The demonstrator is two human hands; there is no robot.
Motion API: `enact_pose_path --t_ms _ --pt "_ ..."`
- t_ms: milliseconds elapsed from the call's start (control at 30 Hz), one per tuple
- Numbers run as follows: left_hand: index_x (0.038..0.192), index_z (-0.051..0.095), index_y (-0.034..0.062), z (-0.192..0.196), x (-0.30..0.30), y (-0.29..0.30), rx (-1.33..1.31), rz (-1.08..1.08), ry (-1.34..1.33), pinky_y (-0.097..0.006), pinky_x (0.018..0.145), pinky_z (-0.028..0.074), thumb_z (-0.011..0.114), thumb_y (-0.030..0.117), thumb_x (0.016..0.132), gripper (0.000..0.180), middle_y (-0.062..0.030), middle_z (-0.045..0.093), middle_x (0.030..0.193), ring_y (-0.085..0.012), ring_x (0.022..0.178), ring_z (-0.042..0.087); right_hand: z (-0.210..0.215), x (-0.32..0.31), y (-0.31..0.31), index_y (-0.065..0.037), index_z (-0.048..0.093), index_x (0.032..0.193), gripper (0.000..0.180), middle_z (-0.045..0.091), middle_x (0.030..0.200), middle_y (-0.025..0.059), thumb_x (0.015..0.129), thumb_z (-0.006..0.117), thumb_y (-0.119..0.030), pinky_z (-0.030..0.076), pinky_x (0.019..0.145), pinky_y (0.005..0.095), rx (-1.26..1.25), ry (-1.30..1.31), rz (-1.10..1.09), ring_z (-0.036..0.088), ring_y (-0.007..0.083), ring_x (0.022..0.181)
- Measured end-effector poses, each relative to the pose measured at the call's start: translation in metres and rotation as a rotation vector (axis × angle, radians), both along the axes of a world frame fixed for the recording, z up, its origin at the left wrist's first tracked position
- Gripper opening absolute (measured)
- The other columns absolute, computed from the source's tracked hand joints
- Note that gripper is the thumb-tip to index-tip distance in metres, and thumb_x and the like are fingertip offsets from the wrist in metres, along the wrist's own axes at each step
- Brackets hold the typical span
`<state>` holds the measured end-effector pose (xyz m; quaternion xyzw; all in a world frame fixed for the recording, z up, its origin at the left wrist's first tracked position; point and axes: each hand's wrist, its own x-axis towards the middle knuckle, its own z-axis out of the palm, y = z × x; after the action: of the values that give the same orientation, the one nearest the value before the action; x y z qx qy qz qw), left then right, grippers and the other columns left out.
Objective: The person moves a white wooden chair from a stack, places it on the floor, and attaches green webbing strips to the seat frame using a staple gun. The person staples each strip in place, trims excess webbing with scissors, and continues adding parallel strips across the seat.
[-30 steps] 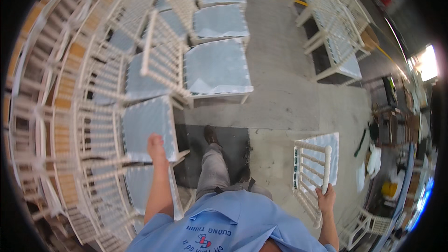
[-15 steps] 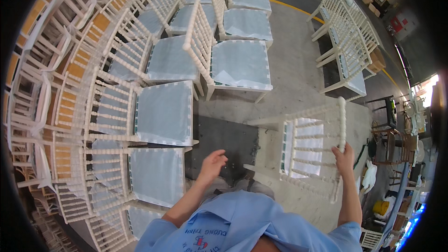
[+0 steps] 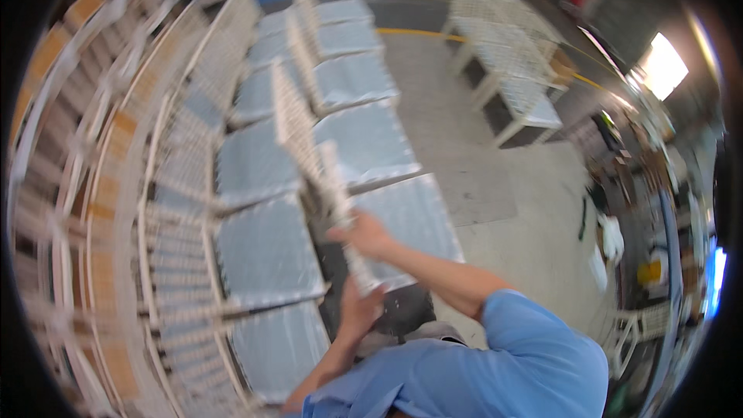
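Observation:
A white chair (image 3: 406, 224) with a pale blue-grey covered seat stands in front of me, its spindled back turned toward my left. My right hand (image 3: 364, 236) reaches across and is closed round the top of that back. Closer to my body, my left hand (image 3: 360, 310) grips the near end of the same back, its fingers partly hidden and blurred. Beyond this chair another white chair (image 3: 364, 139) with the same kind of seat stands in line. To the left, a neighbouring chair's seat (image 3: 267, 248) lies close beside the held chair's back.
Rows of similar white chairs (image 3: 178, 263) crowd the left side. Several more white chairs (image 3: 518, 104) stand in a line at the far right, past grey floor (image 3: 495, 201). A yellow line (image 3: 414, 32) crosses the floor. White plastic bags (image 3: 611, 238) and clutter lie at the right.
The chair has swung from my right to the left, into the row, its back now facing left. My left hand, empty before, has come onto its back. The view has shifted.

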<state>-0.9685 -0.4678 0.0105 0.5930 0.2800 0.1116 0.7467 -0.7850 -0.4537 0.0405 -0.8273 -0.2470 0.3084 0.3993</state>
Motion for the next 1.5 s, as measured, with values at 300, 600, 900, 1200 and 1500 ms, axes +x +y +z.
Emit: enact_pose_path --t_ms 300,600,900,1200,1500 --pt "0.143 0.053 0.0008 0.003 -0.078 0.08 0.034 0.242 0.298 -0.036 0.099 0.048 0.072 0.007 0.087 0.059 -0.017 0.063 0.128 -0.0214 0.114 0.061 0.013 -0.045 0.035 -0.005 0.063 0.133 0.053 0.073 0.106 0.015 0.088 0.074 -0.031 0.054 0.086 0.0383 0.339 0.277 0.398 0.07 0.0254 0.098" --pt "0.141 0.051 -0.0078 0.026 -0.075 0.076 0.89 0.331 1.041 -0.045 0.099 0.048 0.074 0.019 0.087 0.064 -0.0239 0.066 0.124 -0.0352 0.114 0.062 -0.047 0.138 -0.221 -0.008 0.066 0.131 0.046 0.074 0.107 0.0146 0.092 0.069 -0.032 0.055 0.087 0.0373 0.02 0.052 0.168 0.071 0.026 0.097" --pt "0.137 0.057 -0.0013 -0.006 0.229 -0.092 0.545 0.457 0.407 -0.034 0.096 0.049 0.066 0.006 0.093 0.045 -0.0134 0.061 0.13 -0.0205 0.115 0.059 -0.059 0.299 -0.542 -0.006 0.07 0.126 0.047 0.076 0.107 0.0151 0.09 0.072 -0.036 0.057 0.081 0.0369 -0.314 0.254 -0.256 0.072 0.0237 0.092" --pt "0.133 0.062 0.0016 -0.036 0.448 -0.124 0.348 0.183 0.309 -0.031 0.079 0.053 0.068 0.011 0.094 0.04 -0.0119 0.069 0.117 -0.0174 0.089 0.067 -0.05 0.503 -0.536 -0.006 0.067 0.131 0.049 0.075 0.113 0.0157 0.093 0.07 -0.037 0.057 0.084 0.0376 -0.096 0.227 -0.393 0.073 0.0244 0.095" --pt "0.131 0.062 0.0032 -0.023 0.698 0.052 0.135 0.269 0.384 -0.03 0.064 0.052 0.07 0.02 0.094 0.041 -0.0076 0.068 0.107 -0.0185 0.079 0.069 -0.011 0.759 -0.373 -0.005 0.064 0.134 0.047 0.073 0.114 0.0155 0.097 0.069 -0.033 0.056 0.082 0.0353 -0.037 0.216 -0.253 0.071 0.0222 0.096"
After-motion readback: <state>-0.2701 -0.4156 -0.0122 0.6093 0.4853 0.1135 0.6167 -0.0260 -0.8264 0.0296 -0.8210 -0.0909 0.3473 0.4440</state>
